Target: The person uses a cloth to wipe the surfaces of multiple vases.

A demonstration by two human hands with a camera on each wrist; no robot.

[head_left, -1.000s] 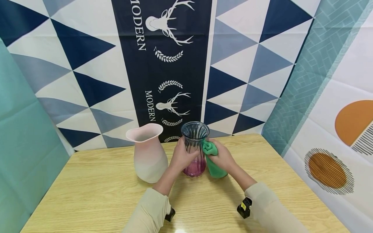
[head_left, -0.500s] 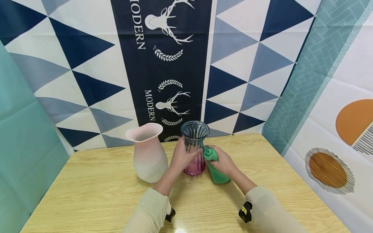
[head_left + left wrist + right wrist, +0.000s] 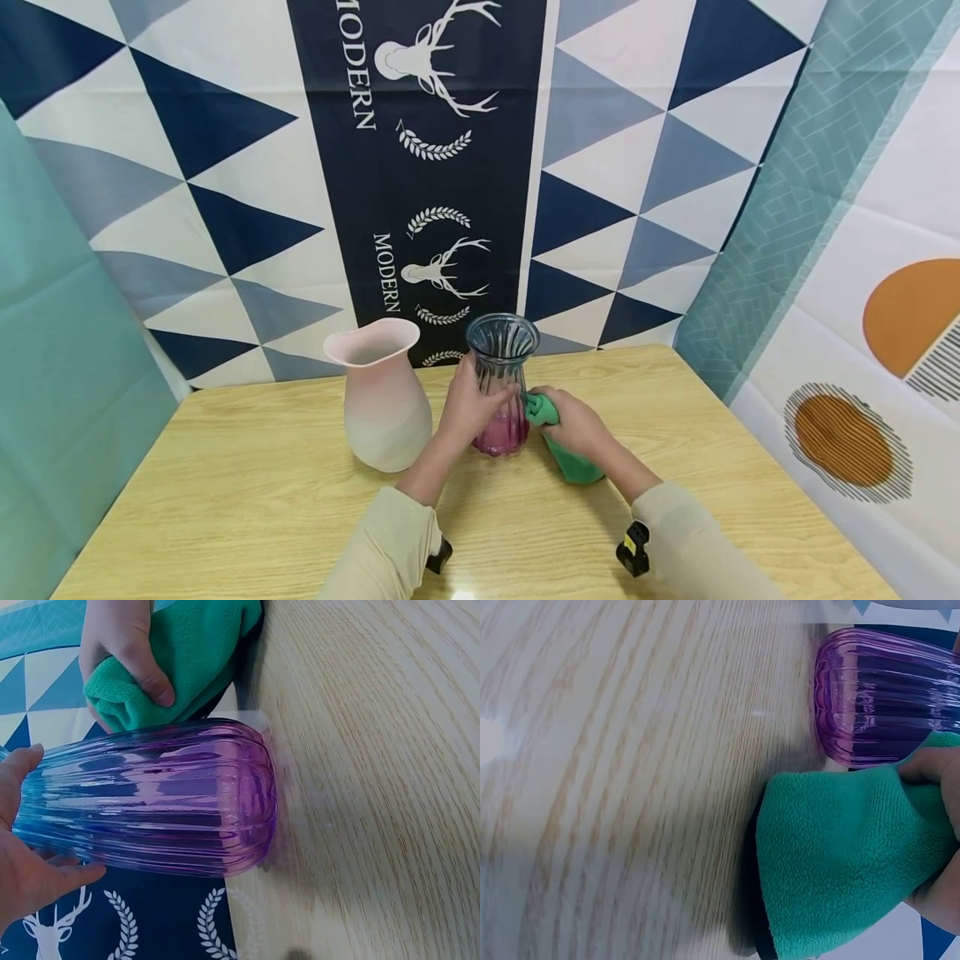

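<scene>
A ribbed glass vase [image 3: 501, 429], blue at the rim and fading to pink-purple at the base, stands upright on the wooden table. The left hand [image 3: 468, 407] grips it around its upper part, thumb across the near side, as the left wrist view also shows of the vase [image 3: 165, 799]. On the right side of the vase, the right hand [image 3: 576, 423] holds a bunched green cloth [image 3: 576, 467]. Seen from the right wrist, the cloth [image 3: 847, 855] hangs down toward the tabletop, its upper part against or very close to the glass.
A pink-to-white vase [image 3: 386, 408] with a wavy rim stands just left of the left hand. The light wood table [image 3: 247, 500] meets a patterned backdrop [image 3: 442, 183] behind. Side panels of cloth rise at left and right.
The right hand has slid down along the side of the glass vase with the green cloth, whose loose end has swung lower and to the right. The left hand keeps its hold in place.
</scene>
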